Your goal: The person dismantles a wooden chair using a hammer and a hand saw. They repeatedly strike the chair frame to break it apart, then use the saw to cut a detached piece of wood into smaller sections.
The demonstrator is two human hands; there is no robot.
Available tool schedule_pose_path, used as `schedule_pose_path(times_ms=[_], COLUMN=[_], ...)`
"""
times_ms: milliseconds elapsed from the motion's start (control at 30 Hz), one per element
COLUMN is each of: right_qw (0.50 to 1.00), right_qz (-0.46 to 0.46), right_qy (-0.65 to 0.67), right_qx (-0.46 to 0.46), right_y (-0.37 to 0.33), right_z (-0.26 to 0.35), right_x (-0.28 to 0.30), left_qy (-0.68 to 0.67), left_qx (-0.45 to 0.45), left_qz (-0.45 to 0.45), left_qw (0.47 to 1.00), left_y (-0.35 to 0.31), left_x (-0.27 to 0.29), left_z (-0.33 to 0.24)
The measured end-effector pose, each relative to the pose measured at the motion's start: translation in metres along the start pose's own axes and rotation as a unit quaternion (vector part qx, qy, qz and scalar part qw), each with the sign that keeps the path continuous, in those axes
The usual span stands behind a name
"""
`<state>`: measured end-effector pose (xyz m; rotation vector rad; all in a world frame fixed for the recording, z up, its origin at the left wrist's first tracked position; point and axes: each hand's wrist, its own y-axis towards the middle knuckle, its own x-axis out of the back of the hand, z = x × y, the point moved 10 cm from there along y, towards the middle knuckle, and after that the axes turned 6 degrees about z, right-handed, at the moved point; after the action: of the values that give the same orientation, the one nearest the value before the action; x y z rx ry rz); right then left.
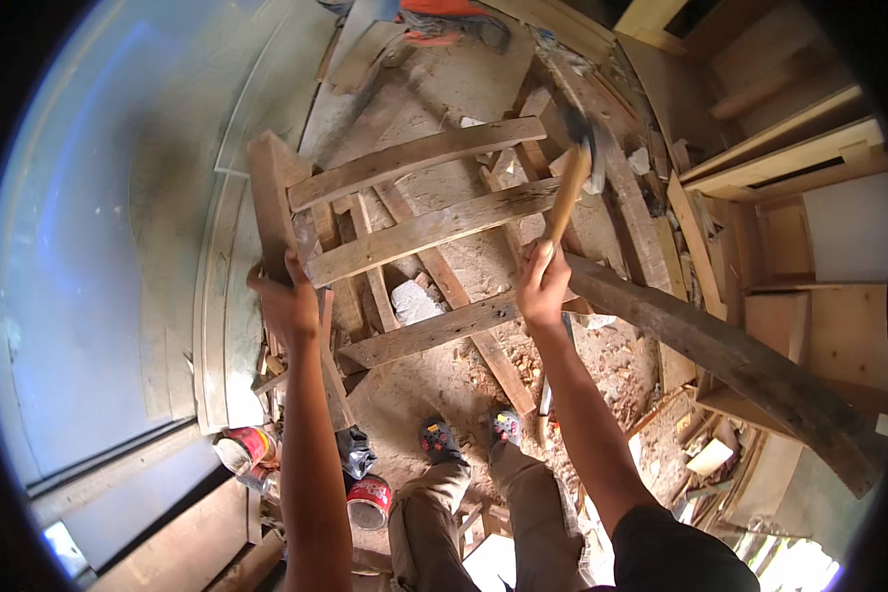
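My left hand is wrapped round the left post of an old wooden frame, near the post's lower end. Three weathered crosspieces run rightward from that side: an upper one, a middle one and a lower one. In my right hand is a hammer, gripped by its wooden handle. The dark hammer head, blurred, is raised near the frame's right post. Whether it touches the wood I cannot tell.
A thick beam slants off to the right. Wood chips litter the floor about my feet. Two red cans, one near and one farther left, stand by a black plastic bag. Wooden cabinets line the right; pale panels the left.
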<state>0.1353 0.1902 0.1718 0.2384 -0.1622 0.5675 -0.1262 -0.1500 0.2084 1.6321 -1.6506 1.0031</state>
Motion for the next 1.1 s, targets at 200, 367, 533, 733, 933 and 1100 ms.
schedule_pose_path(times_ms=[200, 367, 533, 733, 933, 1100], right_qw=[0.938, 0.964, 0.906, 0.892, 0.932, 0.884], right_qz=[0.001, 0.038, 0.078, 0.162, 0.116, 0.203], right_qy=[-0.257, -0.144, -0.326, -0.338, -0.339, -0.243], right_qx=[-0.232, -0.222, -0.258, -0.253, -0.061, -0.343], right_y=[-0.021, 0.029, -0.019, 0.073, 0.141, 0.149], right_z=[-0.098, 0.001, -0.109, -0.026, 0.045, -0.045], right_x=[0.008, -0.008, 0.015, -0.003, -0.019, 0.007], left_qy=[0.039, 0.041, 0.038, 0.072, 0.048, 0.049], left_qx=[-0.035, -0.057, -0.037, -0.013, 0.023, 0.046], left_qz=[0.008, -0.024, 0.018, -0.004, 0.048, 0.063], left_qw=[0.999, 0.997, 0.998, 0.997, 0.997, 0.996], left_y=[0.003, 0.013, 0.006, 0.009, 0.01, 0.009], left_x=[-0.006, -0.009, -0.016, -0.018, -0.015, -0.016], left_z=[-0.001, 0.017, 0.001, 0.013, 0.002, 0.006])
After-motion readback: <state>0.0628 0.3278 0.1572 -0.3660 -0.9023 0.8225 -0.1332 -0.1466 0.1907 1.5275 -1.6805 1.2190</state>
